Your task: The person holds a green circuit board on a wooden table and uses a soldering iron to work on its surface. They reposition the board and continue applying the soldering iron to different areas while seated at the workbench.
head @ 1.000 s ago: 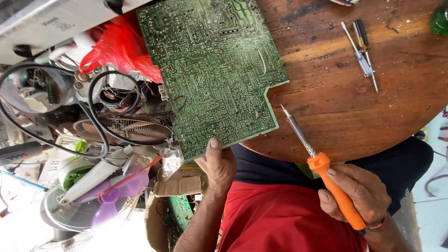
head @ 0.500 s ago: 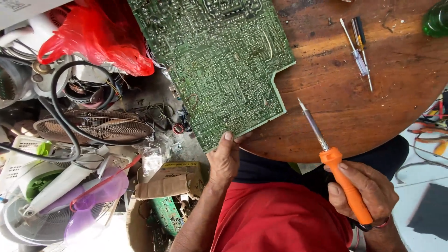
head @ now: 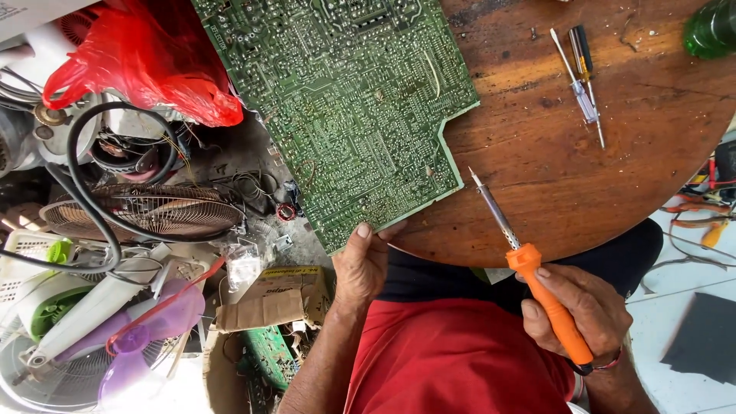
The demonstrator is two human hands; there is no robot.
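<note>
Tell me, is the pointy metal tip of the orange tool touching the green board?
Apart. In the head view, the soldering iron's tip points up over bare wooden table, with a strip of wood showing between it and the circuit board edge. The right hand holds its orange handle.

Down by my left knee, below the table edge, a flattened brown cardboard box (head: 270, 299) lies among the clutter, dark print on its upper flap. Up in the far left corner sits a white label (head: 14, 11) with small dark print, cut off at the edge.
</note>
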